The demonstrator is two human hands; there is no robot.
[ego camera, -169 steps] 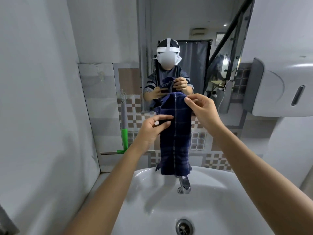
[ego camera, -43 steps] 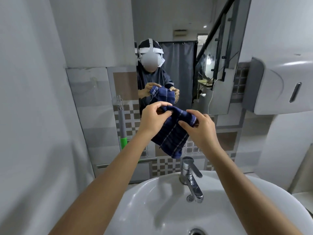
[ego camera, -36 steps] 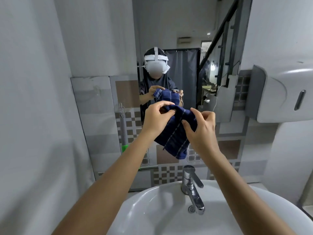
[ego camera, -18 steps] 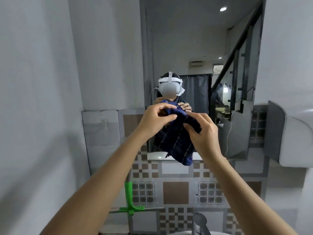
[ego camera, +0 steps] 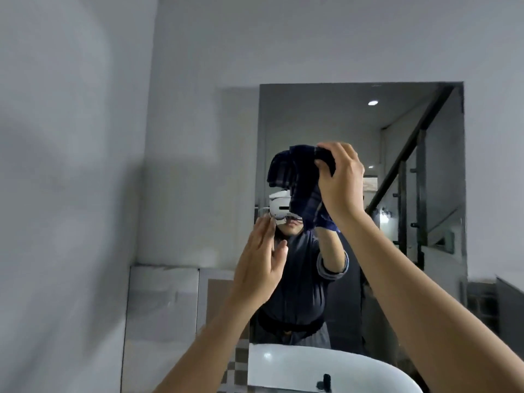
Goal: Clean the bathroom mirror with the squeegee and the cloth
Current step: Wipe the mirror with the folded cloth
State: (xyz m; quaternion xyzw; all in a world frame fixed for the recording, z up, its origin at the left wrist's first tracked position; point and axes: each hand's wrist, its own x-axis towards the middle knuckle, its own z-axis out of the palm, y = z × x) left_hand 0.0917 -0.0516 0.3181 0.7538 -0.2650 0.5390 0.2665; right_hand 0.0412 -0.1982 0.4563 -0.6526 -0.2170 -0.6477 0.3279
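Fingers of the right hand were pinched around the bunched top of the cloth, holding it raised at the middle of the frame, before the mirror. Whether it touched the glass could not be told. The left hand, lower and left of centre, was spread flat and held nothing. The loose bundle could slip or unfold under pressure, since only a fold was gripped, and would likely smear rather than wipe. Dark blue with pale checks, the cloth hung crumpled, its tail drooping. No squeegee showed.
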